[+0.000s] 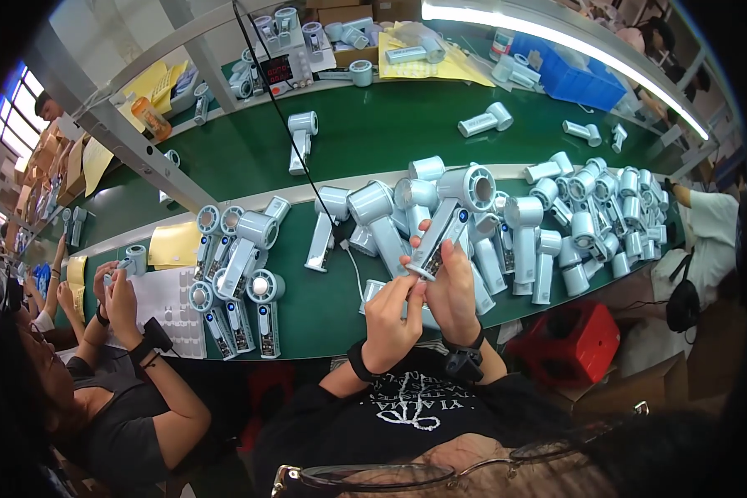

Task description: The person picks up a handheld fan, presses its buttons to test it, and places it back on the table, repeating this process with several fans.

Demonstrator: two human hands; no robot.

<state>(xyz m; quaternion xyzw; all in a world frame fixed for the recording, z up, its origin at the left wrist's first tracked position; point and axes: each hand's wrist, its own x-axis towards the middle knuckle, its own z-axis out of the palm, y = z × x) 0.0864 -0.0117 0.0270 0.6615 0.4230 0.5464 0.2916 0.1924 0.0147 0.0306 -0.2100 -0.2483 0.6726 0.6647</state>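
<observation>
In my right hand [452, 290] is a light blue handheld fan [441, 236], gripped round its handle and tilted with its round head up and away from me. Its handle shows a dark strip with a small round blue-lit spot. The fingers of my left hand [390, 325] are pinched together at the handle's lower end; what lies between them is hidden. A thin white cable [358, 270] runs down from a black cord towards that hand. Just beyond my hands lie more fans [375, 207], heaped closely. To the left, several fans with open handles [239, 324] lie stacked.
A large pile of fans [589, 207] covers the table's right side. Behind runs a green belt [373, 108] with a few fans. A blue bin [568, 70] stands at the back right. At left a co-worker [133, 398] handles a part beside a white tray [174, 303]. A red stool [568, 344] stands at right.
</observation>
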